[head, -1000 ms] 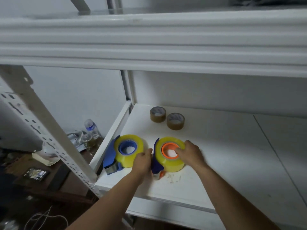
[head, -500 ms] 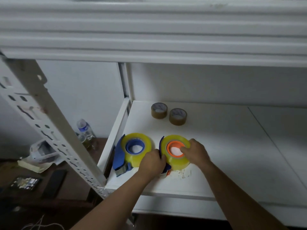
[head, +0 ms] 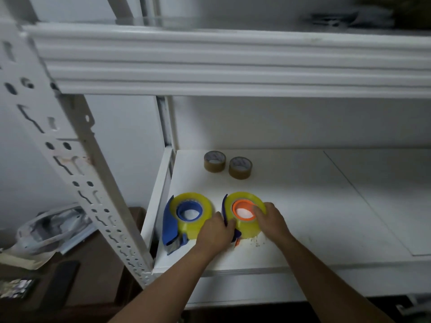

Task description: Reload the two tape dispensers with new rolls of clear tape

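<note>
Two blue tape dispensers lie flat on the white shelf (head: 314,206), each carrying a yellowish clear tape roll. The left dispenser (head: 171,226) has a blue hub and its roll (head: 200,203) sits untouched. The right dispenser (head: 225,206) has an orange hub (head: 242,209) inside its roll (head: 248,229). My left hand (head: 214,234) grips the right dispenser's blue frame at its near left side. My right hand (head: 270,220) rests on that roll, fingertips at the orange hub's rim.
Two small brown tape rolls (head: 214,161) (head: 240,167) stand further back on the shelf. A perforated white upright post (head: 77,173) rises at the left. The shelf above (head: 233,66) overhangs. Bags and a dark table (head: 70,276) lie lower left.
The camera view shifted slightly upward and left. Both hands stay on the right dispenser; my right fingers have crept a little further onto the orange hub.
</note>
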Demonstrator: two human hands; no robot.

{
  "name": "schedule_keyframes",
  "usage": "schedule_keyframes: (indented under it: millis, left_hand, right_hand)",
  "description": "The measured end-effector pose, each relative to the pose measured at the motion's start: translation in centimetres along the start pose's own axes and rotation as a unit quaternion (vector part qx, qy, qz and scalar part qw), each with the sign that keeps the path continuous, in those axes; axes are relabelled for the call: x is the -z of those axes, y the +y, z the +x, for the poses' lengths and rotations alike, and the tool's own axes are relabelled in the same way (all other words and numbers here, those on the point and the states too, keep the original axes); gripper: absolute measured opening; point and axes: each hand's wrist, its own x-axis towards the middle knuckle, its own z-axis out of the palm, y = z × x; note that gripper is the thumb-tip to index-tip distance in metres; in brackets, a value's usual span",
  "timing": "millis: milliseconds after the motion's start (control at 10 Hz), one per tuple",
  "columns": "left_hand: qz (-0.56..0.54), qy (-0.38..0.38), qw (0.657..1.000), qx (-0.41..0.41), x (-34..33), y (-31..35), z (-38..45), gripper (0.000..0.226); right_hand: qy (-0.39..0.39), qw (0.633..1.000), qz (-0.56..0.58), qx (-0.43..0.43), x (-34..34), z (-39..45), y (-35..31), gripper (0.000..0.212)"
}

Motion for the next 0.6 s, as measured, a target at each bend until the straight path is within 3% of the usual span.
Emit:
schedule_keyframes:
  millis: [100,200,400,600]
  left_hand:
    - [0.01,0.048,0.997,-0.06,0.3,0.1,-1.1,0.025]
    - [0.021,0.113,0.982,-0.152,0.3,0.9,-2.0,0.03]
    - [0.014,0.073,0.976,-0.204,-0.8,3.9,-4.0,0.026]
    - [0.036,0.045,0.973,-0.222,-2.2,6.9,-6.1,0.036]
  right_hand:
    - [0.07,0.997,0.032,-0.03,0.2,-2.2,1.0,0.045]
    - [0.127,0.99,0.057,-0.034,0.7,-4.9,2.8,0.023]
    - [0.11,0.994,0.006,-0.009,4.0,-8.2,3.8,0.05]
    - [0.081,0.994,0.072,0.022,6.6,-10.7,5.3,0.042]
